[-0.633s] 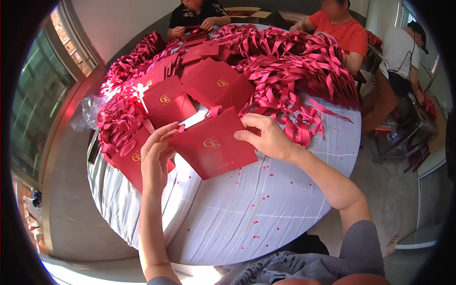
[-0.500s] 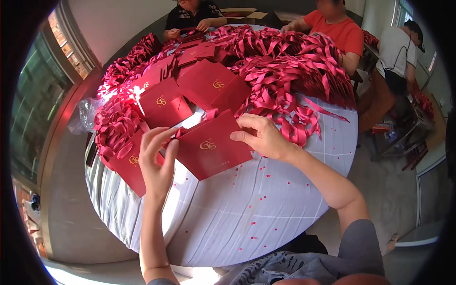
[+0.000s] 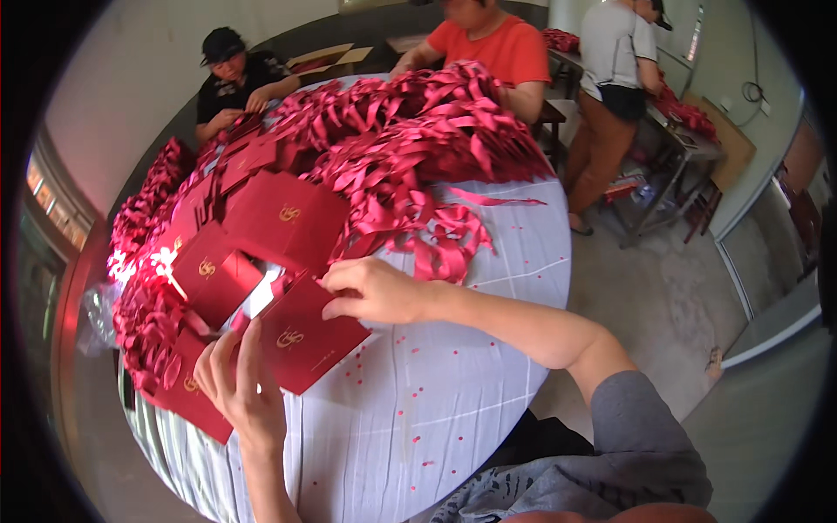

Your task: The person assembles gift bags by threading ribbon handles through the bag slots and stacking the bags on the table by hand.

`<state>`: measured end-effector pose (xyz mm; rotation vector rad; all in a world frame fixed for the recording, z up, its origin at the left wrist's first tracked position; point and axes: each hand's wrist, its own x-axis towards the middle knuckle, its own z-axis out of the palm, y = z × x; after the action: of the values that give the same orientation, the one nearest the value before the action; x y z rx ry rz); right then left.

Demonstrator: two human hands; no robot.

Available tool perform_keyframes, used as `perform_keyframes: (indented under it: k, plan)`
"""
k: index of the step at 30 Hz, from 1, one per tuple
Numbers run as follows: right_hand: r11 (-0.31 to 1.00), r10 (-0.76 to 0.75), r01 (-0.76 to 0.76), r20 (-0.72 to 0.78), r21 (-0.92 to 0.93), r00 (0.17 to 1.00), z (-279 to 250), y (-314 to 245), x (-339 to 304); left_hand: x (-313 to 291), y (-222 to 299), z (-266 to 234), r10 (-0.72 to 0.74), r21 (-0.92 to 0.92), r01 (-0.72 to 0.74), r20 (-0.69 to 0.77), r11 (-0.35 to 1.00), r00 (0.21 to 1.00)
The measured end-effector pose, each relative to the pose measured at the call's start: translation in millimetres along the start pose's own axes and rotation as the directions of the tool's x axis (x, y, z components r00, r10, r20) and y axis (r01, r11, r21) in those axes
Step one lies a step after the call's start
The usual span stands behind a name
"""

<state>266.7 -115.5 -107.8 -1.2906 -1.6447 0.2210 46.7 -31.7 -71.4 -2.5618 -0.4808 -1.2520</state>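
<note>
Apparently, left hand [image 3: 248, 392] half-curled against bag [image 3: 305, 349], right [image 3: 379, 290] pinching.

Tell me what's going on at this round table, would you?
A person holds a red gift bag with a gold emblem above the near side of the white tablecloth. The right hand pinches its upper right corner; the left hand is at its left edge, its grip unclear. More red bags and heaped red ribbons cover the far side, where a person in black and a person in a red shirt are. Small red dots lie scattered nearby.
</note>
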Motion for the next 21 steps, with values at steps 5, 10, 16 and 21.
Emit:
perform_keyframes:
  k: [5, 10, 16, 21]
  plan:
    - [0.998, -0.037, 0.042, -0.104, 0.048, 0.994, 11.8, -8.4, 3.3, -9.0, 5.7, -6.1, -0.179, -0.090, 0.177, -0.009, 0.980, 0.984]
    - [0.895, -0.446, 0.410, -0.308, -0.177, 0.841, 2.8, -41.7, 6.5, 4.9, 17.7, -20.5, -0.037, -0.002, 0.037, 0.040, 0.999, 0.999]
    - [0.895, -0.440, 0.403, -0.228, -0.191, 0.869, 6.6, -45.3, -1.6, 12.5, 18.3, -28.6, -0.048, -0.012, 0.050, 0.141, 0.999, 0.989]
    - [0.858, -0.505, 0.451, -0.247, -0.245, 0.827, 7.5, -47.9, -3.7, 20.9, 22.4, -46.0, -0.027, 0.195, -0.015, 0.215, 0.981, 0.976]
